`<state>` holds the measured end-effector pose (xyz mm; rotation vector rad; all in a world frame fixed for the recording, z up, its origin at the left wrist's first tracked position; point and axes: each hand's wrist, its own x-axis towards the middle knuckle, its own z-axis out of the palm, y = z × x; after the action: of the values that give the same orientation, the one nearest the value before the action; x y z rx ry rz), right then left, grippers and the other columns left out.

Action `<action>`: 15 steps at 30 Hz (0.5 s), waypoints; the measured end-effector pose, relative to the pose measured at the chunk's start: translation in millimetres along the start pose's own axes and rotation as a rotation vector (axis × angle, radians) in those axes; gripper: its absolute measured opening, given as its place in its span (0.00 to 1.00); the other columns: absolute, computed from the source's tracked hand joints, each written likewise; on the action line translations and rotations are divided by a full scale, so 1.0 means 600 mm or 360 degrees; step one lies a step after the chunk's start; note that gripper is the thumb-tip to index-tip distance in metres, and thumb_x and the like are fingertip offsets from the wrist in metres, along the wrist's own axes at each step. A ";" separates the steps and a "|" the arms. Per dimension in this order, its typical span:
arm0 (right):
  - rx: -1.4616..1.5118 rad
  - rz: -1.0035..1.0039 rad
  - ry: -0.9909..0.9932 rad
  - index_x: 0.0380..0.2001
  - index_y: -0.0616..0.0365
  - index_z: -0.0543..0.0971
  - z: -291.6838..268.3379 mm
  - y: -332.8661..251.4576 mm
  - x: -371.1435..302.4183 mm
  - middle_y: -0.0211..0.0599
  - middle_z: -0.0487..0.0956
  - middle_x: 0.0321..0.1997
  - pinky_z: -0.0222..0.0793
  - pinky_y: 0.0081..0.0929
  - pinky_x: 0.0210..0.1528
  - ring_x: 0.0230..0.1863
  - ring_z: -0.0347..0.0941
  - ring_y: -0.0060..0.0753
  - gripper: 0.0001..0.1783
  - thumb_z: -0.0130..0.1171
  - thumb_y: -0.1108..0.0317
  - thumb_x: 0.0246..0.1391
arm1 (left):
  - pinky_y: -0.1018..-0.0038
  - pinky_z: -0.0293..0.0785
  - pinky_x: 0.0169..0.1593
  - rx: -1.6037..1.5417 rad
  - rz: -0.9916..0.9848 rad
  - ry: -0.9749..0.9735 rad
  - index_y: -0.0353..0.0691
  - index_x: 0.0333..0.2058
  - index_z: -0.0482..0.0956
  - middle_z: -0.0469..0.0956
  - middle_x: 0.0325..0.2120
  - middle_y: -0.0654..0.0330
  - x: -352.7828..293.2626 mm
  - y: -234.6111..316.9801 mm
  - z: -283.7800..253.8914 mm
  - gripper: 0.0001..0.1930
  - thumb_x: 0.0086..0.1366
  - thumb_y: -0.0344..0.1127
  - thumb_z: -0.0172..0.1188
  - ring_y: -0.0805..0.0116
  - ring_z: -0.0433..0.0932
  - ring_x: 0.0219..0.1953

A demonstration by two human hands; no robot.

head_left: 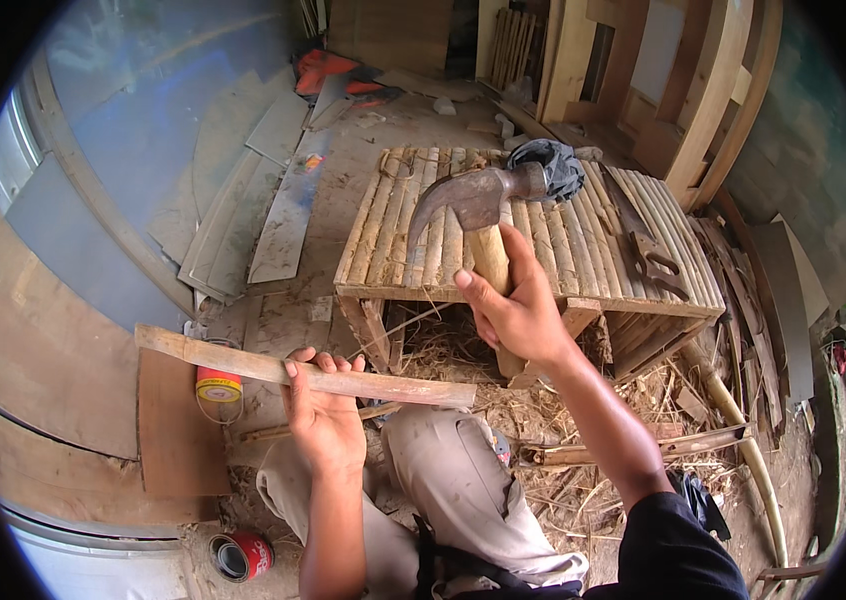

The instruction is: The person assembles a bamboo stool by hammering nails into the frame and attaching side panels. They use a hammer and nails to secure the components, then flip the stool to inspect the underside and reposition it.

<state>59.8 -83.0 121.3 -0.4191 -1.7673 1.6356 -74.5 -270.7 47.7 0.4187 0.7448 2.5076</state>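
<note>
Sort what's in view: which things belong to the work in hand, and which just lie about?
Likely in use: hammer (right hand); flat strip (left hand); slatted stand; perhaps handsaw.
Apparently lying about: red can; grey boards; orange-and-black heap.

Lead: Right hand (521, 308)?

Second: Closed round the wooden handle of a claw hammer (483, 205), head uppermost, claw curving left, seen in front of the slatted worktop (375, 235).

Lead: Left hand (331, 428)?

Second: Grips a pale, flat strip (398, 386) between thumb and fingers, short of the worktop's near edge.

Lead: Items on the worktop?

Second: One handsaw (655, 262), toward the right edge, handle nearest the near right corner. Crumpled dark plastic (555, 165) shows at the hammer's striking face, toward the far edge; contact cannot be determined.

Lead: Floor (331, 225)?

Second: Straw-like litter (583, 490) below the near edge. Open red can (256, 552), well apart from the near left corner.
</note>
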 end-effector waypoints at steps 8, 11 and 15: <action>0.0007 0.0075 -0.0308 0.70 0.72 0.47 0.039 -0.038 -0.058 0.42 0.75 0.39 0.73 0.24 0.34 0.34 0.74 0.26 0.42 0.61 0.68 0.64 | 0.63 0.70 0.48 0.0024 0.0046 0.0001 0.44 0.47 0.72 0.70 0.33 0.64 -0.009 0.061 0.016 0.15 0.73 0.48 0.55 0.71 0.68 0.35; -0.0299 -0.0153 -0.0347 0.70 0.70 0.49 0.054 -0.025 -0.071 0.49 0.74 0.51 0.74 0.28 0.48 0.47 0.76 0.32 0.43 0.63 0.67 0.63 | 0.77 0.69 0.28 0.0161 0.0204 -0.0153 0.39 0.50 0.71 0.72 0.33 0.62 -0.010 0.084 0.035 0.17 0.70 0.43 0.61 0.77 0.67 0.25; -0.0659 -0.0478 -0.0563 0.72 0.67 0.45 0.077 -0.012 -0.099 0.51 0.68 0.61 0.70 0.30 0.52 0.52 0.72 0.31 0.47 0.64 0.68 0.61 | 0.84 0.62 0.18 0.0494 0.0136 -0.0191 0.33 0.52 0.73 0.78 0.44 0.55 -0.017 0.099 0.048 0.26 0.60 0.38 0.71 0.82 0.69 0.21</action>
<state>72.9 -157.2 113.7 -0.0354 -2.3164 1.1813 -75.7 -307.7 103.6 0.7150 1.0920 2.4223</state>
